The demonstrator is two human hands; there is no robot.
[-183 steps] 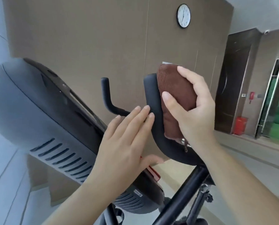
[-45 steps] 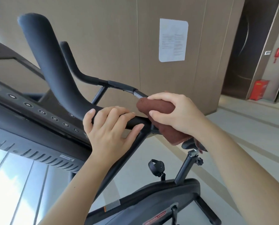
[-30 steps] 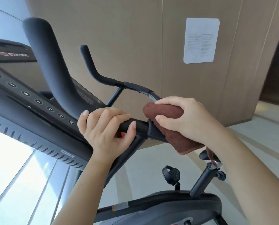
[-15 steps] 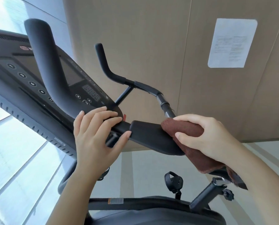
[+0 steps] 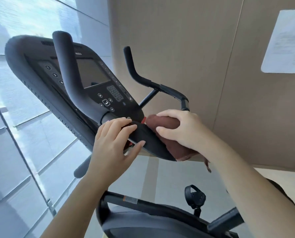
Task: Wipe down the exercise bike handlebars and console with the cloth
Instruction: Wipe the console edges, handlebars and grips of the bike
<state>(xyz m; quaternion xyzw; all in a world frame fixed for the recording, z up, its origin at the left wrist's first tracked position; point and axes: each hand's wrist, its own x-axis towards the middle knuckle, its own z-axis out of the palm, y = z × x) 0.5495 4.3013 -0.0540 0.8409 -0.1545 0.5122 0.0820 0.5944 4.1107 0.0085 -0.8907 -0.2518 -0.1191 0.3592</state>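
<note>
Head view, centre of frame. Right grip (image 5: 182,131): fingers and thumb curled round the brown cloth (image 5: 162,123), holding it against the right end of the flat handlebar pad (image 5: 148,140); a cloth tail hangs below the wrist. Left grip (image 5: 112,148): fingers over and thumb at the near edge of the pad's left end, close beside the cloth. Console (image 5: 91,74): upper left.

Brown cloth (image 5: 162,123) — black handlebars (image 5: 69,74), console (image 5: 31,54).

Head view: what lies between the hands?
The black padded handlebar rest: left hand grips it, right hand presses the brown cloth against it. Seen in head view.
</note>
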